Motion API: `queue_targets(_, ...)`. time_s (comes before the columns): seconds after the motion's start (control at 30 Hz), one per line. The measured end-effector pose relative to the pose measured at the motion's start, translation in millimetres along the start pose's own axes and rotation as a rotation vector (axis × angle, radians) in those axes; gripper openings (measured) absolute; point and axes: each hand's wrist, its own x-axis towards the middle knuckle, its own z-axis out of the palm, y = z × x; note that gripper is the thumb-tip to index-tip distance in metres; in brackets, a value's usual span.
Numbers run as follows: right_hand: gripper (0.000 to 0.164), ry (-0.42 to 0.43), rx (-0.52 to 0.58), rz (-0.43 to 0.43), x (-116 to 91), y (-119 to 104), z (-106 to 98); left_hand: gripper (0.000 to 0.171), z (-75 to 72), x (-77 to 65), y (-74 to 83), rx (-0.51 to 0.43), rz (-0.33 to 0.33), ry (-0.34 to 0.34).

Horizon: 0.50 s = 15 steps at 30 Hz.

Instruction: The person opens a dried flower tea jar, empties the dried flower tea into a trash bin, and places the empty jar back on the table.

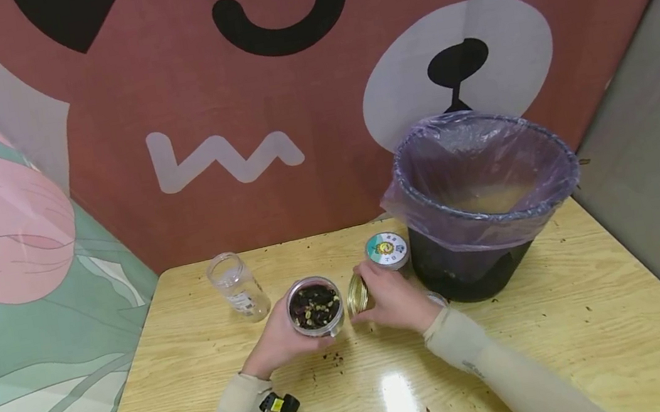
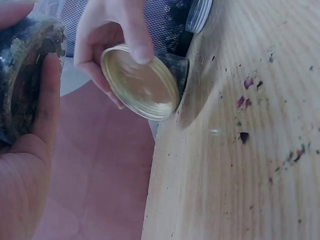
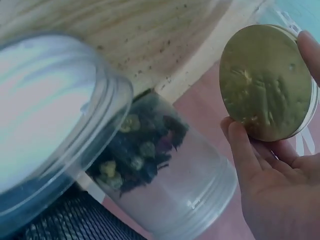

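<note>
My left hand [image 1: 286, 335] grips a clear jar [image 1: 333, 331] of dark dried flower tea [image 1: 314, 307], its mouth uncovered and facing up. Just to its right, my right hand [image 1: 391, 297] holds a gold screw lid [image 1: 357, 295] by the rim, tilted on edge. In the left wrist view the threaded inside of the lid [image 2: 140, 82] shows; the right wrist view has its dented gold top [image 3: 265, 82]. Jar and lid are a small gap apart. Behind the right hand stands a jar with a printed lid [image 1: 386, 249]; another jar [image 1: 437, 299] is partly hidden by the right wrist.
At the left of the table [image 1: 200, 370] stands an uncovered clear jar [image 1: 239, 289] with a label. A dark mesh bin [image 1: 470, 270] lined with a purple bag [image 1: 486, 210] stands at the back right. Tea crumbs and petals [image 2: 245, 102] lie scattered on the wood.
</note>
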Motion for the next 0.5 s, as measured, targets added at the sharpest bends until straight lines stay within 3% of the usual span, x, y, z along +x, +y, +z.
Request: queue_targets(0.5,0.072,-0.003,-0.008,0.068,2,-1,14,0.090,0.9,0.1,-0.6,-0.038,-0.004,-0.007)
